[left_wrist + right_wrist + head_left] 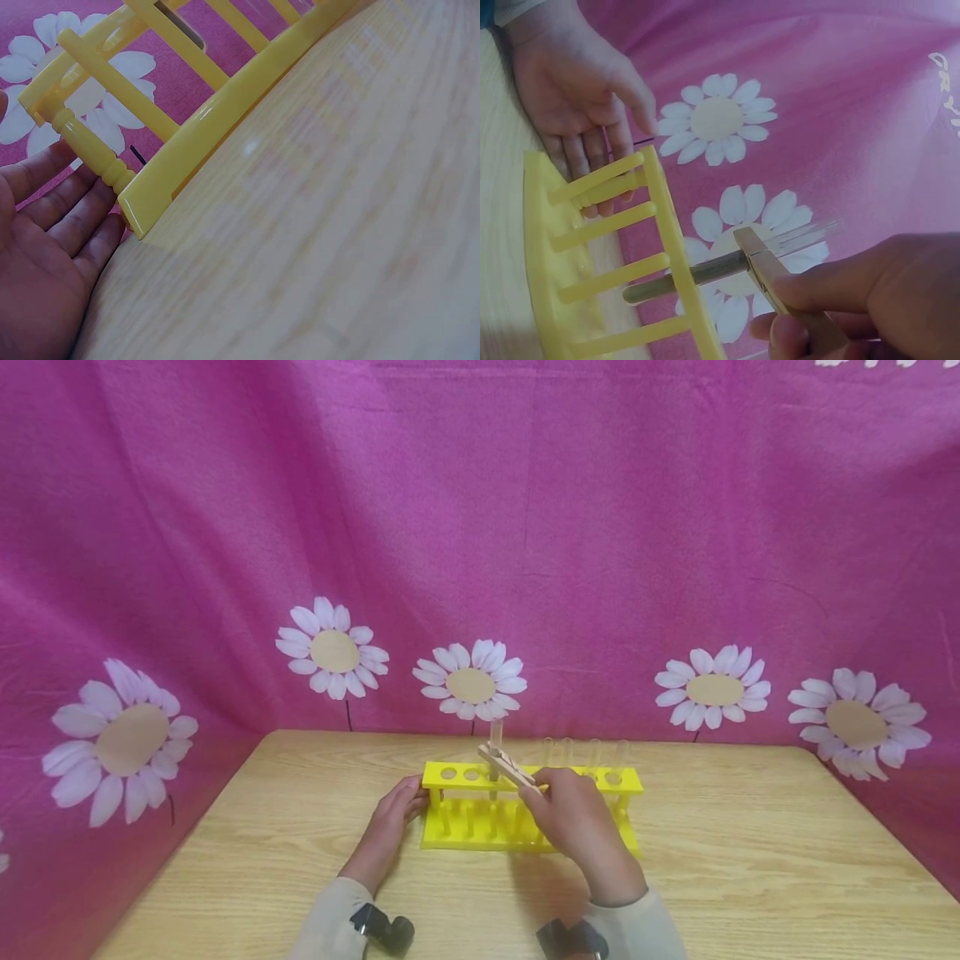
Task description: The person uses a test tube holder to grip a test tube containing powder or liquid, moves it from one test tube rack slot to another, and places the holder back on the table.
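Note:
A yellow test tube rack (pixel 450 781) stands on the table, with pegs along its base. My right hand (pixel 579 817) grips a wooden test tube holder (pixel 512 769), whose jaws clamp a glass test tube (pixel 496 733) near its upper part. That tube passes through a hole in the rack's top bar, and in the right wrist view its rounded end hangs above the base; its lower part looks dark and filled. My left hand (pixel 392 822) is at the rack's left end, its nearly straight fingers (pixel 79 206) against the end post (pixel 94 150).
Several clear test tubes (pixel 595 750) stand in the rack's right-hand holes. The wooden table (pixel 750 827) extends around the rack. Behind it hangs a pink cloth (pixel 525 527) with large white flowers. Each wrist carries a small black camera (pixel 386 928).

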The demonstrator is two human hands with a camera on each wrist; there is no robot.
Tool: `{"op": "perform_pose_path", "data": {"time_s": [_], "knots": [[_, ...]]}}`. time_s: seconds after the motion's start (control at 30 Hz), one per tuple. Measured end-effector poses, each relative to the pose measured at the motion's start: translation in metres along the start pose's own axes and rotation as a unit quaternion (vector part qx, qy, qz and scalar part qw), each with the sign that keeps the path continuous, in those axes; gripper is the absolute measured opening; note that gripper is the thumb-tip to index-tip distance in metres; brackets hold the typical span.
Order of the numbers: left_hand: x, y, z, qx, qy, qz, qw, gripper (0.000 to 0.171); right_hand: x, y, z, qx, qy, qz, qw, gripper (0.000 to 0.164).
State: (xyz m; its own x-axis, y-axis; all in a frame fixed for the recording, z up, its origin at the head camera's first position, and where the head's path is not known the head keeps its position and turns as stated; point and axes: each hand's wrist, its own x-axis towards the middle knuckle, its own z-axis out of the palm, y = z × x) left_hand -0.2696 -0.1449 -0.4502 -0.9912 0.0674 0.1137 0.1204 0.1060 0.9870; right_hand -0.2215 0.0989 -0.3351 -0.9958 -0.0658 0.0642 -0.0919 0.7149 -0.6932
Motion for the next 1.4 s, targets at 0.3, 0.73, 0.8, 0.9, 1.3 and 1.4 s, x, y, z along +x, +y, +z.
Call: {"op": "perform_pose_path", "data": {"time_s": [0.3,0.73,0.8,0.9,1.3,1.4], "knots": [[0.0,-0.001,0.0,0.001,0.0,-0.001,1.0,0.056,-0.001,-0.003,-0.004,-0.004,0.013,-0.017,1.0,0.018],[0.0,-0.001,-0.001,-0.003,-0.005,0.003,1.0,0.057,-0.003,-0.006,-0.008,0.004,0.017,-0.018,1.0,0.018],[0.0,-0.001,-0.001,-0.004,-0.005,0.004,1.0,0.057,-0.004,-0.006,-0.009,0.005,0.02,-0.022,1.0,0.018],[0.0,-0.002,0.0,-0.002,-0.003,0.007,1.0,0.057,-0.004,-0.006,-0.01,0.008,0.023,-0.026,0.999,0.017],[0.0,0.0,0.0,0.003,-0.003,-0.002,1.0,0.056,-0.007,-0.01,-0.013,0.009,0.027,-0.026,0.999,0.017],[-0.001,0.0,0.0,0.005,-0.002,-0.005,1.0,0.056,-0.008,-0.011,-0.013,0.007,0.029,-0.027,0.999,0.018]]}}
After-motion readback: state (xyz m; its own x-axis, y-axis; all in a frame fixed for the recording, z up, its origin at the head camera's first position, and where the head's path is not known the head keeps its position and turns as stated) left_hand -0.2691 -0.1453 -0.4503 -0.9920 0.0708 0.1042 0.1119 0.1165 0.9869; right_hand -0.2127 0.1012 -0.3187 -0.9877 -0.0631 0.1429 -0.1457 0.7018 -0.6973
